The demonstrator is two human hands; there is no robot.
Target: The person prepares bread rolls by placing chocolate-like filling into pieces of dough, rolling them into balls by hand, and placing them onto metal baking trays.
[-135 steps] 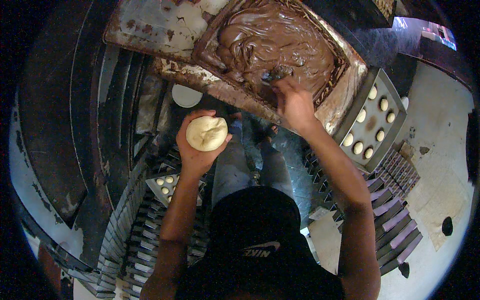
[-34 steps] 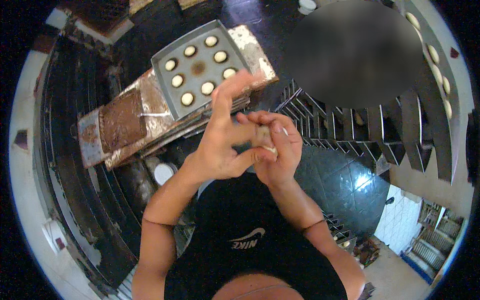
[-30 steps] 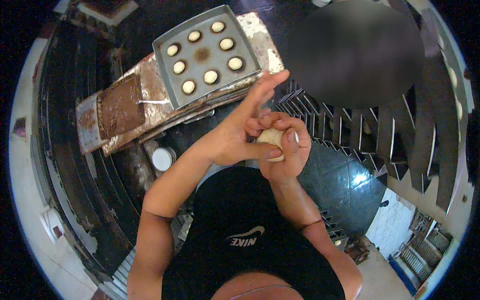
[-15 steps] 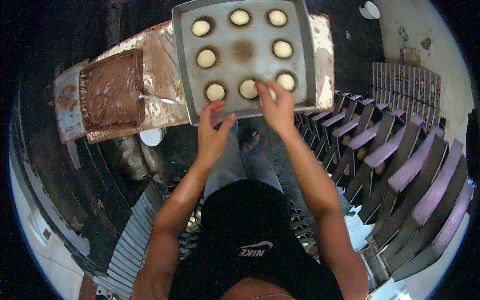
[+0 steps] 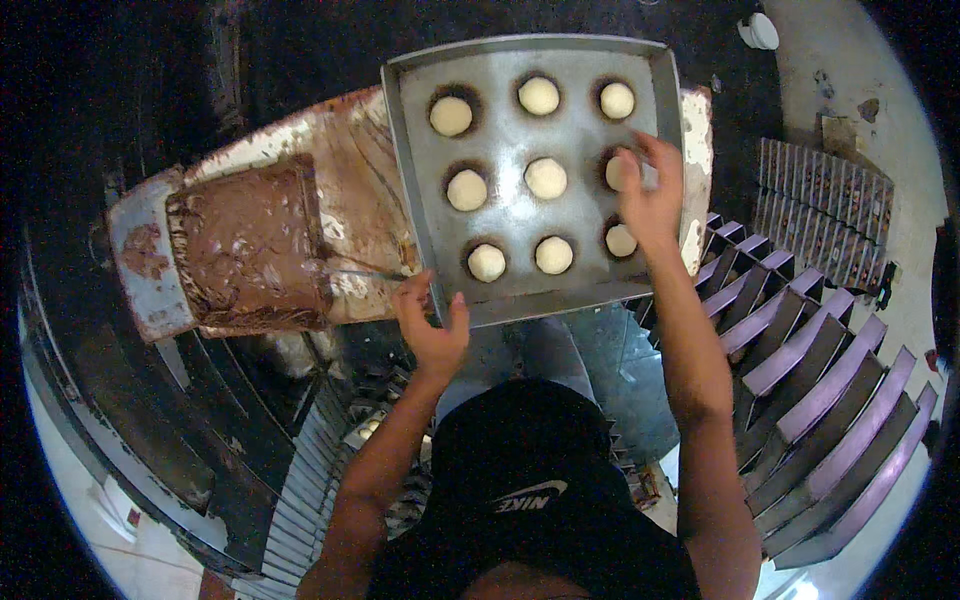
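Observation:
Inside a large grey metal baking tray [image 5: 520, 303], pale dough balls sit in rows on dark round marks, one dough ball [image 5: 545, 178] in the centre. My right hand [image 5: 655, 195] reaches over the tray's right side, fingers apart and blurred. It partly covers the dough ball [image 5: 614, 174] in the middle of the right column; contact is unclear. My left hand [image 5: 437, 340] is at the tray's near left corner, thumb and fingers spread around the corner. Close to its fingertips lies the thin handle [image 5: 370, 273] of a tool that reaches into a brown spread.
Left of the tray, a shallow pan of glossy brown spread [image 5: 250, 245] rests on the smeared tabletop [image 5: 350, 180]. Stacked metal trays [image 5: 800, 370] stand at my right, with a slatted rack [image 5: 825, 215] beyond. A white bucket [image 5: 760, 32] sits at the far right.
A dough ball now lies on the tray's central mark, which was bare before. My right hand has moved from the near row to the right column. The whole view has shifted.

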